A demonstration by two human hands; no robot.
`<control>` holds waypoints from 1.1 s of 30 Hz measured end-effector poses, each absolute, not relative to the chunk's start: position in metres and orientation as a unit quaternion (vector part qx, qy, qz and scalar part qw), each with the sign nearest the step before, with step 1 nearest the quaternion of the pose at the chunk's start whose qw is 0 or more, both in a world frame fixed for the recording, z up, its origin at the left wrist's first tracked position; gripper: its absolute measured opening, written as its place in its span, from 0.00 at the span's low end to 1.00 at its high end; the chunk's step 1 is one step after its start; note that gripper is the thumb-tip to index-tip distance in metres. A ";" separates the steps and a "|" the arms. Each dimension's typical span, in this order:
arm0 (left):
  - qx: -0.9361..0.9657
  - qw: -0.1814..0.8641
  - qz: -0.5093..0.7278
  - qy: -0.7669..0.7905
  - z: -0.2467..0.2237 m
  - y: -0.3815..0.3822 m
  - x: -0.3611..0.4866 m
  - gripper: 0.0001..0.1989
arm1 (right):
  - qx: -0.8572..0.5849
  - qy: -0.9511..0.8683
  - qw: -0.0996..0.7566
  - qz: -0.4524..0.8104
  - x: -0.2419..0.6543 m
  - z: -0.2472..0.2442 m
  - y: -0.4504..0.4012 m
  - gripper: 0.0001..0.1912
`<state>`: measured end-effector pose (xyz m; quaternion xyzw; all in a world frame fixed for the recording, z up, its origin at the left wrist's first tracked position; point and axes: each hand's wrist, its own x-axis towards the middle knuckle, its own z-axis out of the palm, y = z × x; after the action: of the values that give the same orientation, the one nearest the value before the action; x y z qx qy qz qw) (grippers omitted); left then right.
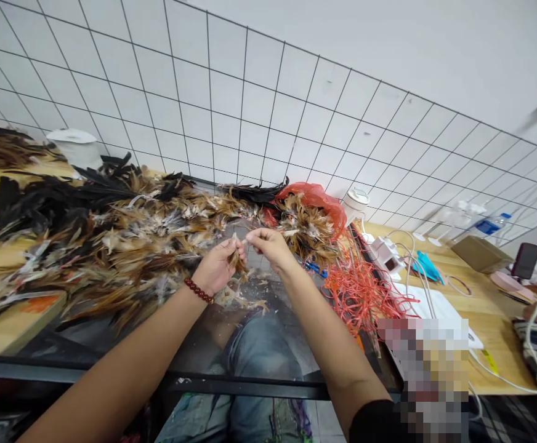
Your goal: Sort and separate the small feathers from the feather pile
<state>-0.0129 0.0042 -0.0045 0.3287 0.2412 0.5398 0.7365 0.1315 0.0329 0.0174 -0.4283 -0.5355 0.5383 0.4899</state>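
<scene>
My left hand point(218, 266), with a beaded bracelet point(198, 290) at its wrist, is closed on a small bunch of brown feathers point(239, 266). The pale quill ends point up past the thumb and the brown tips hang below the fingers. Close beside it, the thumb and forefinger of my right hand point(268, 246) pinch together at the quill ends; something thin and pale between them is too small to name. Both hands are above a dark glass tabletop point(189, 344). Left of them spreads a large pile of brown and cream feathers point(134, 252).
Black feathers point(47, 206) lie at the far left. Behind my right hand, a red plastic bag point(317, 200) holds more feathers. Tangled red strips point(361, 292) lie to the right, near a white charger point(386, 253) with cables. A wire grid point(241, 92) stands along the back.
</scene>
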 end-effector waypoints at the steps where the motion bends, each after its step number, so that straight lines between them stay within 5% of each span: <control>1: 0.329 0.732 0.543 0.249 -0.004 0.004 -0.013 0.07 | -0.424 -0.540 0.512 0.516 0.135 0.020 0.034 0.15; 4: 0.311 0.697 0.572 0.299 -0.004 0.005 -0.012 0.07 | -0.400 -0.569 0.516 0.499 0.150 0.029 0.032 0.14; 8: 0.302 0.657 0.597 0.348 -0.002 0.005 -0.009 0.07 | -0.351 -0.657 0.413 0.524 0.159 0.037 0.026 0.12; 20: 0.429 0.643 0.532 0.346 -0.002 0.000 -0.006 0.11 | -0.388 -0.740 0.440 0.330 0.145 0.026 0.028 0.06; 29: 0.437 0.659 0.518 0.324 0.000 -0.001 -0.007 0.09 | -0.383 -0.688 0.479 0.389 0.147 0.021 0.032 0.11; 33: 0.419 0.686 0.514 0.301 -0.002 0.000 -0.009 0.08 | -0.357 -0.671 0.427 0.490 0.151 0.023 0.030 0.18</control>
<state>-0.0087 -0.0004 -0.0017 0.4189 0.3012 0.5136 0.6856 0.1507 0.0304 0.0232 -0.3570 -0.6709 0.4902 0.4268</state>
